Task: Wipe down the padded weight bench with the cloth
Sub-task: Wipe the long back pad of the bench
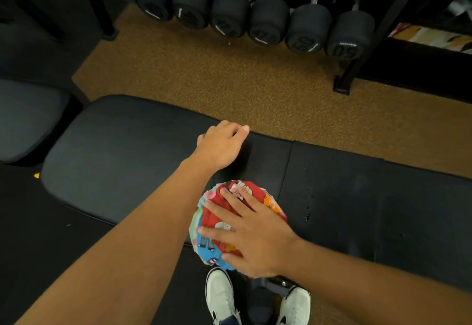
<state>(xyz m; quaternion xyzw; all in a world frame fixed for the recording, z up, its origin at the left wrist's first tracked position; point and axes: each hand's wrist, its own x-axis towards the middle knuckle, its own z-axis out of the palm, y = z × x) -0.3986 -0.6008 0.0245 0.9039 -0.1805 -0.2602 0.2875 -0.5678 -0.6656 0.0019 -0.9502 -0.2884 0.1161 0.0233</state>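
White sneakers (221, 296) are standing on the floor at the near edge, just under the long black padded weight bench (122, 161), which is running left to right across the view. Right hand (251, 235), its grip spread flat with straight fingers, is pressing the crumpled red, blue and orange cartoon-print cloth (212, 245) onto the bench's near edge. Left hand (221, 146) is resting on the far edge, fingers curling loosely over it. Unwiped padding is stretching both ways along the long axis, so the coming stroke is probably running sideways. Black dumbbells (268, 20) are sitting on a far rack.
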